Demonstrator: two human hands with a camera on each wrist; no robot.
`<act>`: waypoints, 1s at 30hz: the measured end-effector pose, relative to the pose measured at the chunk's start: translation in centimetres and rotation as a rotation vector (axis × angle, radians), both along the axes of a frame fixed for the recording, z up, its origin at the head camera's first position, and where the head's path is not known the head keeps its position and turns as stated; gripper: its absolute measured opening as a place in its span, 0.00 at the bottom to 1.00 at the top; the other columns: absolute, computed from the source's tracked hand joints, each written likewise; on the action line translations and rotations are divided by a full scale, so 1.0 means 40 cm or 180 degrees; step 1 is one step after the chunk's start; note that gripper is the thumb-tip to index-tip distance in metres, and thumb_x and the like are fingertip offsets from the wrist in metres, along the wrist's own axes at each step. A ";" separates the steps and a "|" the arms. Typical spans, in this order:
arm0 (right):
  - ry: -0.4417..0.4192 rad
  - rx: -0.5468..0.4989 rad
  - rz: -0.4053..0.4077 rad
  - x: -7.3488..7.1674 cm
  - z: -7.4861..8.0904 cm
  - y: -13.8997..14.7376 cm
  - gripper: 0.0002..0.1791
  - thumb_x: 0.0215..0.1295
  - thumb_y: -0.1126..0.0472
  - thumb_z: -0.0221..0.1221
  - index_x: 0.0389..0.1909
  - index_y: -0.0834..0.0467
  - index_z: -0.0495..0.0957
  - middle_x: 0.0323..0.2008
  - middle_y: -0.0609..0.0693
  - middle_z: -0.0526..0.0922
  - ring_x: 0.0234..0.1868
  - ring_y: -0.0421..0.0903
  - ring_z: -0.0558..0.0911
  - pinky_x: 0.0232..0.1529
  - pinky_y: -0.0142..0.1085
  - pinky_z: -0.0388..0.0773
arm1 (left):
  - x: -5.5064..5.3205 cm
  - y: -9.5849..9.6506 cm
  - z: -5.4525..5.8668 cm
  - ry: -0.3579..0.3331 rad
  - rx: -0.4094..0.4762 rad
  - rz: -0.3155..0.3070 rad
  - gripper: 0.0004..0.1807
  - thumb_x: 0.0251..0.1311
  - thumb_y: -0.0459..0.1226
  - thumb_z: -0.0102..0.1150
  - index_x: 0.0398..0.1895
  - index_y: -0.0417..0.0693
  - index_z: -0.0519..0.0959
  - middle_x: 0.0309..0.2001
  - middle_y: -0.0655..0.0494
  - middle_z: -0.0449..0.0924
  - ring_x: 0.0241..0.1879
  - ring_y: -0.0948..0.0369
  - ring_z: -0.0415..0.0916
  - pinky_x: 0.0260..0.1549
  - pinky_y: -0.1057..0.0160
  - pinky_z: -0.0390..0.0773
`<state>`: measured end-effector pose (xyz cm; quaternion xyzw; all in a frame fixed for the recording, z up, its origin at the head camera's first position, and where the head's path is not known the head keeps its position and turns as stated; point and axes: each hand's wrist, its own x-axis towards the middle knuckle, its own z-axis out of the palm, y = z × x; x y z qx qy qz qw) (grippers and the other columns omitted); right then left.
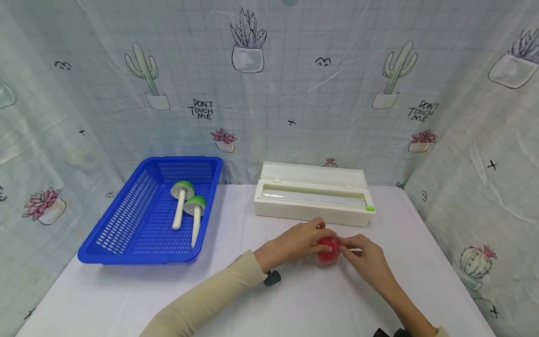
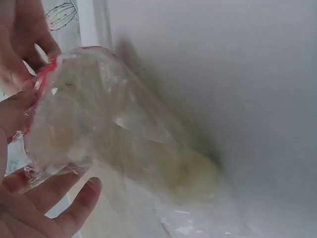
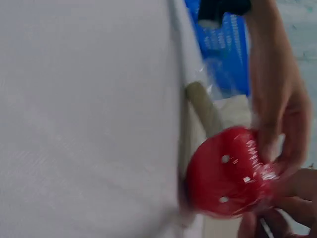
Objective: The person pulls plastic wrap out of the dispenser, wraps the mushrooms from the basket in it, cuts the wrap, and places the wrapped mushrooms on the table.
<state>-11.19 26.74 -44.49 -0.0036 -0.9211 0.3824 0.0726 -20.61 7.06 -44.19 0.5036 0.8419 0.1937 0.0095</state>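
A toy mushroom with a glossy red, white-spotted cap lies on its side, loosely wrapped in clear cling film. Its pale stem shows in the right wrist view and, through the film, in the left wrist view. My left hand grips the cap from the left, fingers over its top and thumb across its near side. From the right, my right hand pinches the film at the cap's edge between thumb and fingertips. The fingertips of both hands are close together there.
Behind the hands stands a white cling film dispenser, lid raised, a roll inside and a green slider at its right end. To the left, a blue basket holds two green-capped mushrooms. Printed curtains surround the white table.
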 end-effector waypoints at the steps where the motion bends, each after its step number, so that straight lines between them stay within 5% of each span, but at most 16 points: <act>1: 0.0005 0.0109 0.0049 0.004 0.002 -0.006 0.15 0.63 0.68 0.68 0.50 0.66 0.85 0.40 0.53 0.83 0.43 0.52 0.86 0.42 0.37 0.86 | -0.004 -0.002 -0.002 -0.0114 0.0067 0.0029 0.27 0.65 0.49 0.66 0.66 0.54 0.75 0.51 0.56 0.74 0.40 0.69 0.75 0.41 0.79 0.75; 8: 0.0461 0.0807 0.0076 -0.022 -0.005 -0.039 0.13 0.59 0.64 0.72 0.44 0.64 0.87 0.35 0.51 0.80 0.33 0.43 0.79 0.32 0.32 0.81 | -0.058 -0.045 0.026 -0.0992 0.0301 0.0142 0.44 0.56 0.43 0.76 0.71 0.47 0.61 0.63 0.52 0.77 0.61 0.59 0.76 0.59 0.66 0.76; 13: 0.0569 0.0797 0.0229 -0.051 -0.006 -0.031 0.24 0.59 0.65 0.72 0.56 0.62 0.79 0.49 0.57 0.79 0.48 0.53 0.82 0.43 0.44 0.86 | -0.067 -0.097 0.046 -0.1532 0.0034 0.0463 0.47 0.53 0.37 0.79 0.73 0.44 0.62 0.68 0.46 0.72 0.62 0.49 0.77 0.57 0.60 0.79; 17: 0.0660 0.0844 0.0846 -0.073 0.000 -0.013 0.31 0.59 0.71 0.70 0.64 0.61 0.73 0.62 0.60 0.73 0.62 0.60 0.76 0.54 0.51 0.82 | -0.065 -0.118 0.049 -0.1442 -0.0132 0.0594 0.22 0.59 0.31 0.71 0.56 0.39 0.78 0.53 0.47 0.83 0.48 0.53 0.84 0.44 0.66 0.83; 19: 0.0588 0.0801 0.1185 -0.081 -0.001 -0.003 0.31 0.60 0.71 0.70 0.65 0.60 0.73 0.65 0.58 0.72 0.65 0.60 0.74 0.55 0.51 0.81 | -0.068 -0.124 0.047 -0.1317 -0.0018 0.0652 0.09 0.62 0.28 0.66 0.45 0.39 0.83 0.44 0.50 0.86 0.41 0.59 0.84 0.38 0.70 0.81; 22: 0.0430 0.0700 0.1466 -0.091 -0.012 0.007 0.36 0.56 0.67 0.73 0.65 0.59 0.71 0.67 0.56 0.70 0.67 0.59 0.72 0.55 0.49 0.81 | -0.074 -0.131 0.041 -0.1225 0.0324 0.0742 0.03 0.67 0.28 0.60 0.39 0.40 0.83 0.35 0.53 0.85 0.34 0.65 0.79 0.31 0.71 0.76; 26: 0.0491 0.0626 0.1502 -0.107 -0.028 0.009 0.42 0.49 0.64 0.79 0.65 0.58 0.69 0.66 0.56 0.71 0.66 0.58 0.72 0.55 0.49 0.82 | -0.076 -0.136 0.031 -0.1384 0.0693 0.0628 0.04 0.72 0.30 0.56 0.42 0.39 0.80 0.35 0.52 0.83 0.33 0.64 0.77 0.28 0.71 0.75; 30: 0.0477 0.0610 0.1216 -0.121 -0.035 -0.001 0.43 0.48 0.59 0.80 0.65 0.55 0.69 0.63 0.53 0.72 0.64 0.55 0.73 0.54 0.50 0.82 | -0.064 -0.141 0.020 -0.1577 0.0864 0.0428 0.06 0.74 0.34 0.54 0.45 0.41 0.79 0.40 0.49 0.83 0.37 0.63 0.79 0.33 0.71 0.78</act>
